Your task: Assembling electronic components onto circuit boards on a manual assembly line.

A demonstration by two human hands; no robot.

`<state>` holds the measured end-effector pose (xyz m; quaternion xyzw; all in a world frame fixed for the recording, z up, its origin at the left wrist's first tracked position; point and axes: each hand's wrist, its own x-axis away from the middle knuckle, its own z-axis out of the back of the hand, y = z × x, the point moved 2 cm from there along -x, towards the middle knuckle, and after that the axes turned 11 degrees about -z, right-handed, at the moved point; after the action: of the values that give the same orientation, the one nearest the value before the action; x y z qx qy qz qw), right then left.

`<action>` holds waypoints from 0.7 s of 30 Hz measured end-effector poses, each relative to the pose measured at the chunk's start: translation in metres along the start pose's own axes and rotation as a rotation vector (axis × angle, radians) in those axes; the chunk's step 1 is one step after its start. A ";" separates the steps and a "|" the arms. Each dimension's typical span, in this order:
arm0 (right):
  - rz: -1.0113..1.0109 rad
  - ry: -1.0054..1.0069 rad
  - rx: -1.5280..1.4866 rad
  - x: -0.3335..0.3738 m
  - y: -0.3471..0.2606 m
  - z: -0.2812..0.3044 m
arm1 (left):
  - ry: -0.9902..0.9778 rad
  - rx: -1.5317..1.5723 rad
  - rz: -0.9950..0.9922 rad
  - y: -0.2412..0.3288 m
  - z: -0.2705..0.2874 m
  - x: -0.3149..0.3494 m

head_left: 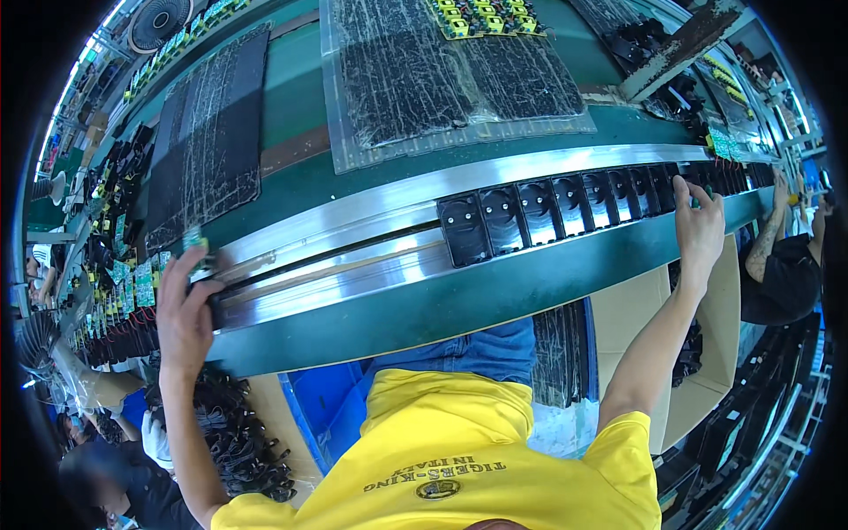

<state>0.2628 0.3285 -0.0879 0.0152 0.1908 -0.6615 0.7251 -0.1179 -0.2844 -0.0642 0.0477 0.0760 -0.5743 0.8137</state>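
Along the metal rail [353, 216] stands a row of black plastic housings [502, 216], side by side, with small bright screw-like dots inside. My right hand [700, 230] is at the right part of this row, fingers bent down onto it. A bit of green shows at its fingertips; what they grip is mostly hidden. At the rail's left end my left hand [185, 309] curls its fingers round a blurred dark part [206, 261] with a small green circuit board on top. Between my left hand and the row the rail's slot shows.
Dark scratched mats [397, 88] lie on the green bench behind the rail, with yellow-and-green boards [486, 18] at the far edge. Circuit boards with wires [124, 283] crowd the left. A cardboard box [720, 353] stands below right. Co-workers [782, 274] are on both sides.
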 end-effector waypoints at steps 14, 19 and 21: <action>0.165 -0.039 -0.093 0.045 -0.030 0.015 | 0.368 0.051 -0.191 0.051 -0.040 -0.289; 0.160 0.066 -0.221 0.056 -0.021 0.041 | 0.366 0.045 -0.164 0.079 -0.141 -0.476; 0.165 0.091 -0.269 0.057 -0.007 0.053 | 0.293 -0.012 -0.156 0.081 -0.170 -0.510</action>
<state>0.2730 0.2588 -0.0541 -0.0362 0.3083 -0.5667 0.7632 -0.2207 0.2434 -0.1413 0.1198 0.2008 -0.6220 0.7473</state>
